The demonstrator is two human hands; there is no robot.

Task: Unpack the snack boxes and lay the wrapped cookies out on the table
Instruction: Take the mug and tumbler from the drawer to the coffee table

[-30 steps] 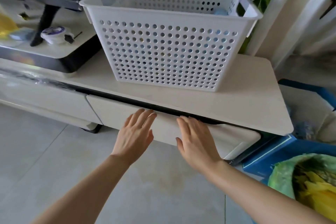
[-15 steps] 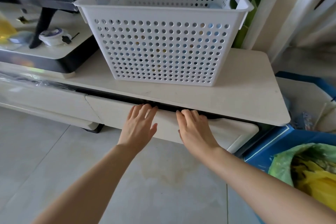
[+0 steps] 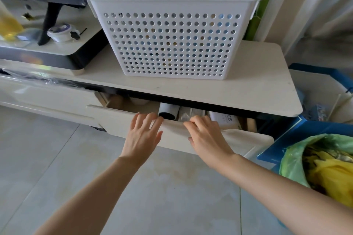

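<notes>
Cream drawer (image 3: 172, 135) partly open, both hands (image 3: 142, 135) (image 3: 207, 135) curled over its top edge, basket (image 3: 173, 40) above

A low cream cabinet (image 3: 257, 89) stands on a pale grey tiled floor (image 3: 47, 168), its drawer (image 3: 238, 139) partly open. A white perforated basket (image 3: 172, 44) sits on top. Green plant leaves (image 3: 256, 25) and a white curtain (image 3: 305, 5) rise behind, in soft daylight.

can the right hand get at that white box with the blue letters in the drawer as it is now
Probably yes. The right hand grips the drawer front right beside the white box, whose top shows in the open gap. The cabinet top overhangs its rear, so lifting it out may need the drawer open wider.
</notes>
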